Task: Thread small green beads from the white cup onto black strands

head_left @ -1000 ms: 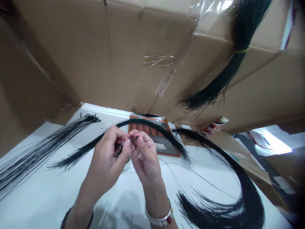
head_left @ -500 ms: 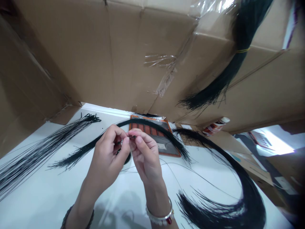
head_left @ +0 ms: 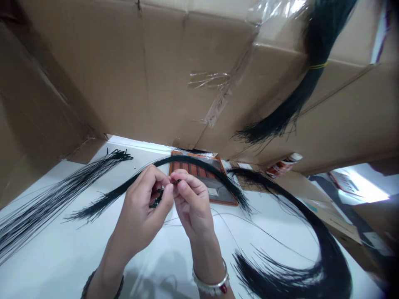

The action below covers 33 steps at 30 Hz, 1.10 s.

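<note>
My left hand (head_left: 145,207) and my right hand (head_left: 195,203) meet at the fingertips near the middle of the view, over a white table (head_left: 77,257). A small dark strand piece (head_left: 176,182) is pinched between thumb and finger of each hand. Dark coiled material (head_left: 156,198) shows under the curled fingers of my left hand; its full shape is hidden. Thin black strands trail off to the right of my wrist. Behind the hands, a curved bundle of black strands (head_left: 187,159) arches across an orange-edged picture sheet (head_left: 204,170).
More black strands lie at the left (head_left: 71,185), their knotted ends at the back, and in a thick curve at the right (head_left: 330,245). A tied bundle (head_left: 318,74) hangs before the cardboard wall (head_left: 124,74). A red-brown canister (head_left: 282,165) stands tilted at the back right.
Both hands have shifted slightly right and stay together at the fingertips. More of the dark coiled material shows under my left fingers.
</note>
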{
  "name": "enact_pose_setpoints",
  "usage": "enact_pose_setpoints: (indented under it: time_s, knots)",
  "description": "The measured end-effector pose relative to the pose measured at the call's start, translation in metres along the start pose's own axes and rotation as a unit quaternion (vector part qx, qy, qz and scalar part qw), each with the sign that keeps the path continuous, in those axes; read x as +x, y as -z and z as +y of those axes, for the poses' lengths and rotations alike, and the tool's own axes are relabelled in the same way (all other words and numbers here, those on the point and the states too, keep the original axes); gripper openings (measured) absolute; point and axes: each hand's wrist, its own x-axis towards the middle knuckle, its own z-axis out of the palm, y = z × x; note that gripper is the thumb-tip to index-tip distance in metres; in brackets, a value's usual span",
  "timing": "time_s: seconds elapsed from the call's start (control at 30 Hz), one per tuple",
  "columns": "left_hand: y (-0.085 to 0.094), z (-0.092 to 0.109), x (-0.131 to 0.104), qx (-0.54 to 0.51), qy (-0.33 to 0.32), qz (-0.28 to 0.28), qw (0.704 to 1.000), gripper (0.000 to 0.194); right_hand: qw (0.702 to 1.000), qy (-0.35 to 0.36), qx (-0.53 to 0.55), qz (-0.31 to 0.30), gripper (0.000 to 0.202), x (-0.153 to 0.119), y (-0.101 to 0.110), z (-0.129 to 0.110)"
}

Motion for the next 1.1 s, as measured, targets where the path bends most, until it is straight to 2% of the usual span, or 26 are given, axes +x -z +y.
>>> enact_pose_setpoints:
  time_s: [0.33, 1.1]
  knots:
    - [0.0016, 0.0048, 0.0010, 0.002, 0.014, -0.008, 1.000, 0.017, 1.000, -0.002, 0.005, -0.004, 0.012, 0.0009, 0.0002, 0.0013]
    - [0.0026, -0.0002, 0.0018, 0.005, 0.014, -0.020, 1.000, 0.017, 1.000, -0.002, -0.003, -0.013, 0.012, 0.0028, 0.0024, -0.0001]
